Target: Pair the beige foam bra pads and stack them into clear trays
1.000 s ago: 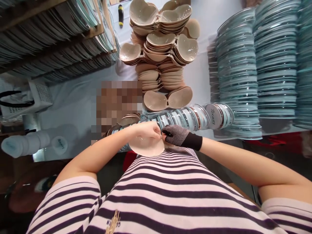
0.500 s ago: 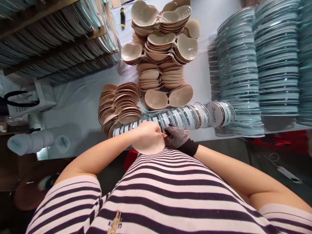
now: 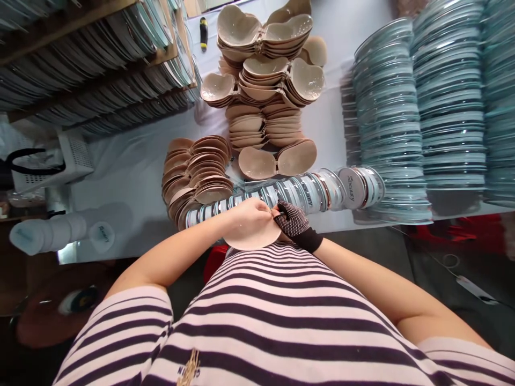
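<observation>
Left hand point(image 3: 247, 214), bare, pinches beige pad point(image 3: 257, 240) at chest, 6 o'clock of the row of tins point(image 3: 306, 193). Gloved right hand point(image 3: 295, 224), grip closed on pad's edge. Pad stacks point(image 3: 265, 80) at 12 o'clock on table point(image 3: 132, 166).

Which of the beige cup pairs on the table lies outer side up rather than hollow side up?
The single pair at the near foot of the central piles, just beyond the row of round clear packs. It shows smooth domed backs; the pairs stacked behind it show glossy hollows.
</observation>
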`<state>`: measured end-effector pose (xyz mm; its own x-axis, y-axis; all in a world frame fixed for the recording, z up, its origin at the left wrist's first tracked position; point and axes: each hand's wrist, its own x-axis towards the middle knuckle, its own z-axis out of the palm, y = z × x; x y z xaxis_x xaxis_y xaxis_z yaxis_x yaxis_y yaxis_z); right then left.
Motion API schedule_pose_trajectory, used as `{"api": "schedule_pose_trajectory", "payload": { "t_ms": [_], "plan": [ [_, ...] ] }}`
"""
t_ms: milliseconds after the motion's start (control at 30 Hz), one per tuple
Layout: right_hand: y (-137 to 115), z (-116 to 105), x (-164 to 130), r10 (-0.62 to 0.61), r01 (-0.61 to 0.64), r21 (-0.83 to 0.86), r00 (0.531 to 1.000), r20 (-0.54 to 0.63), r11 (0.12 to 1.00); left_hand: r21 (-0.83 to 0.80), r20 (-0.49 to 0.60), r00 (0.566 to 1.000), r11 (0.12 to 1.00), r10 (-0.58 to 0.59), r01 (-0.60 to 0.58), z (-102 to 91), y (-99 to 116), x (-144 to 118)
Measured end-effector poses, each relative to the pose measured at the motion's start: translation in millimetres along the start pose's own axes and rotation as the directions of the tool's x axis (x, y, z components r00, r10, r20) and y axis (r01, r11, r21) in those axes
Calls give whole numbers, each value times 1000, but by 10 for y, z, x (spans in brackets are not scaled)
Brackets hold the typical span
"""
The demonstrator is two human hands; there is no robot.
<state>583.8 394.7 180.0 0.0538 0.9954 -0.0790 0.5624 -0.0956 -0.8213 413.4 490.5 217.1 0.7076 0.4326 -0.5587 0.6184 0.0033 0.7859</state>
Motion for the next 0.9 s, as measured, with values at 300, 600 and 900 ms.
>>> {"api": "schedule_pose_trajectory", "payload": {
  "t_ms": [300, 600, 900],
  "plan": [
    [123, 100, -93, -58, 55, -82, 998, -30, 995, 13, -104, 994, 999, 43, -42, 305, -175, 83],
    [126, -250, 45, 13, -23, -80, 993, -118, 996, -83, -37, 994, 991, 104, -106, 139, -201, -44],
    [-398, -686, 291, -114, 287, -409, 911, 397, 866, 155, 283, 913, 925, 295, -347, -46, 155, -117]
  ]
}}
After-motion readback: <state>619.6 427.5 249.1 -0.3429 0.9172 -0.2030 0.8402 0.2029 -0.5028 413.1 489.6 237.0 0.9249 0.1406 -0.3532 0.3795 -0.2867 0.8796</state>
